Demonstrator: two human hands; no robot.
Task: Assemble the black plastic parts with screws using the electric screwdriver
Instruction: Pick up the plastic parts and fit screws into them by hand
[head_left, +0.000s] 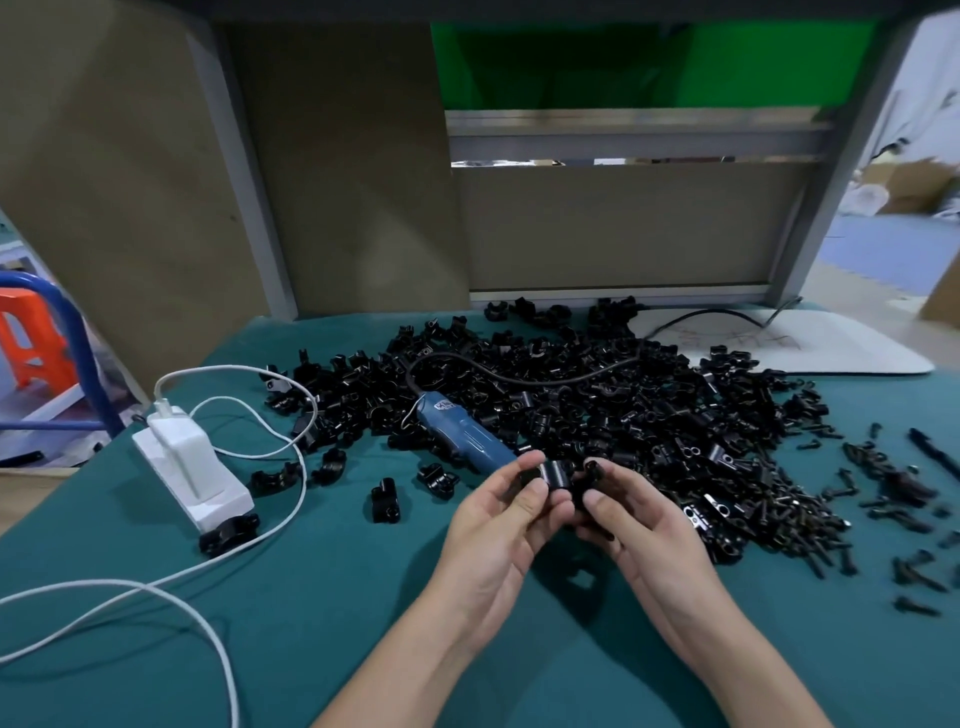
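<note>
Left hand (498, 519) and right hand (644, 525) grips clamped on black plastic part (561, 475); electric screwdriver (462, 434) lay diagonally just upper-left, nearer left hand.

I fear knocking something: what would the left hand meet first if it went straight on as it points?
Likely the blue screwdriver, lying just beyond the black part the left hand holds; depth is unclear.

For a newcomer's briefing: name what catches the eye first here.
A heap of black plastic parts fills the far middle and right of the teal mat. In front, the left hand and right hand pinch a black part together; the blue electric screwdriver lies just behind.
</note>
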